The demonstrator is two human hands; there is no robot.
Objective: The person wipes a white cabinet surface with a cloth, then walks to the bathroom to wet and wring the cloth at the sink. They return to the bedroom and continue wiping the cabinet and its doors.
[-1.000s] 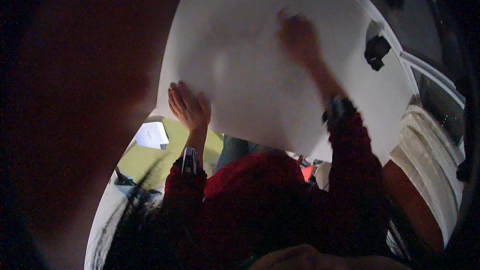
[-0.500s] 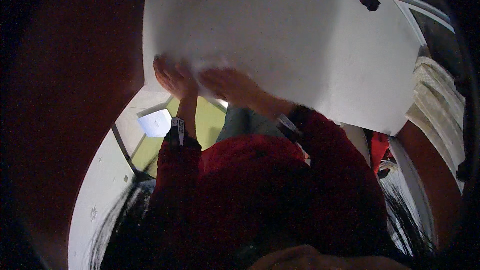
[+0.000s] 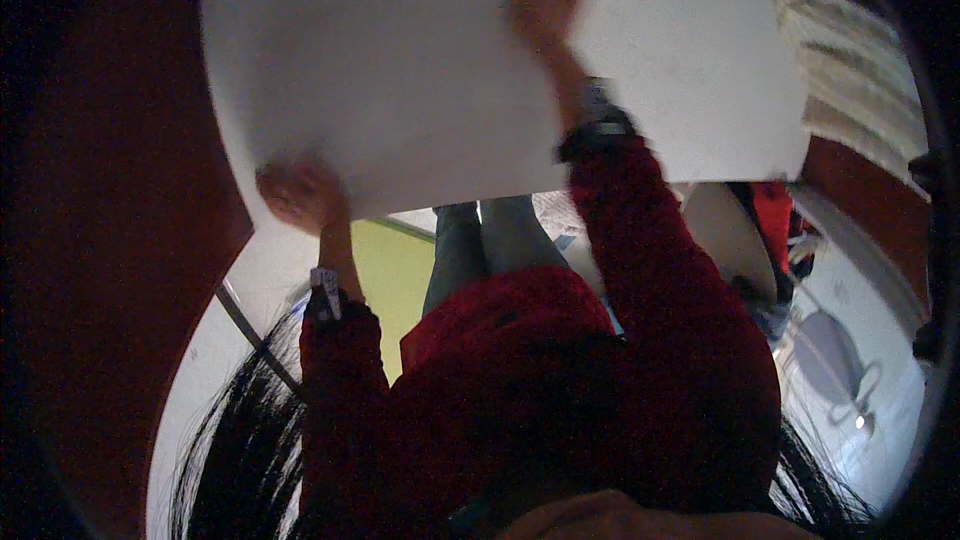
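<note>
With the white bench (image 3: 420,90) across the upper frame, we cannot tell through blur whether left hand (image 3: 305,190) or right hand (image 3: 546,0) is spread; loading the left near the bench's edge could cause slipping.

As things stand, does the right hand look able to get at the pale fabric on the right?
Probably yes: between the right hand and the pale fabric, only white surface shows. It would likely need to stretch rightward, and depth is hard to judge.
</note>
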